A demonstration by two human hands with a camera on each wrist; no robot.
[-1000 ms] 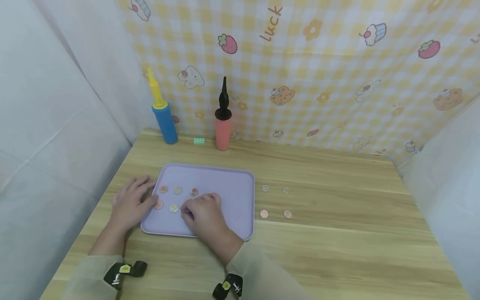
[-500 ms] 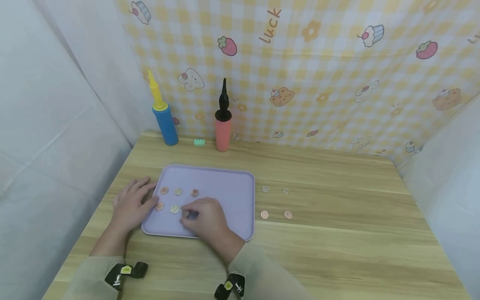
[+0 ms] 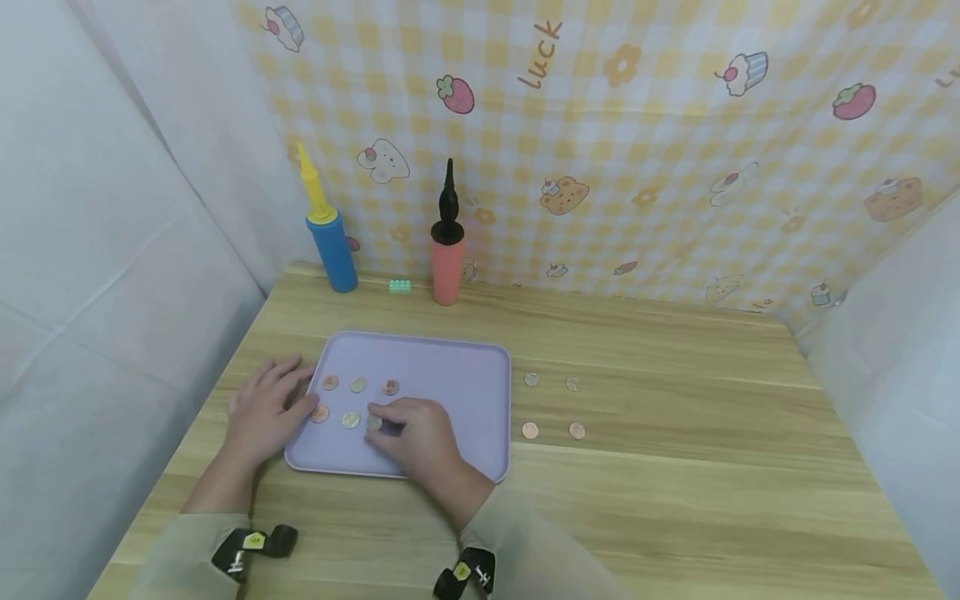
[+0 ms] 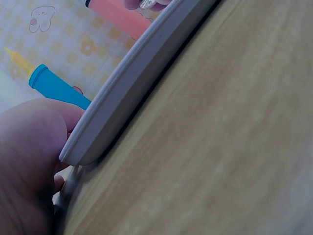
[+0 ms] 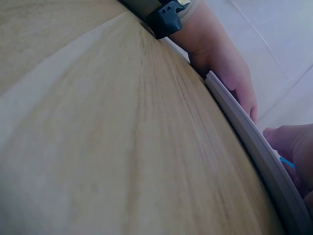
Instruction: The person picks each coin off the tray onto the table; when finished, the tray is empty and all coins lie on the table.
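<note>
A lilac tray point(image 3: 450, 358) lies on the wooden table, with several coins in two rows inside it. The far row has a copper coin point(image 3: 330, 382), a pale coin point(image 3: 357, 385) and another copper coin point(image 3: 390, 387). Nearer are a copper coin point(image 3: 320, 414) by the left rim and a yellowish coin point(image 3: 350, 421). Just right of that one, my right hand point(image 3: 422, 433) pinches a silvery coin point(image 3: 374, 422) between thumb and forefinger; its edge glints in the left wrist view point(image 4: 146, 4). My left hand point(image 3: 266, 408) rests at the tray's left side, fingers extended, thumb at the rim.
Right of the tray, two silvery coins point(image 3: 532, 380) and two copper coins point(image 3: 530, 431) lie on the table. Behind it stand a blue and yellow hand pump point(image 3: 333, 254), a mint toy brick point(image 3: 400, 286) and a pink and black hand pump point(image 3: 447, 271). A checked cloth point(image 3: 645, 150) hangs behind.
The right thumb and forefinger have spread a little, and the coin between them has come into sight. The left hand stays at the tray's side.
</note>
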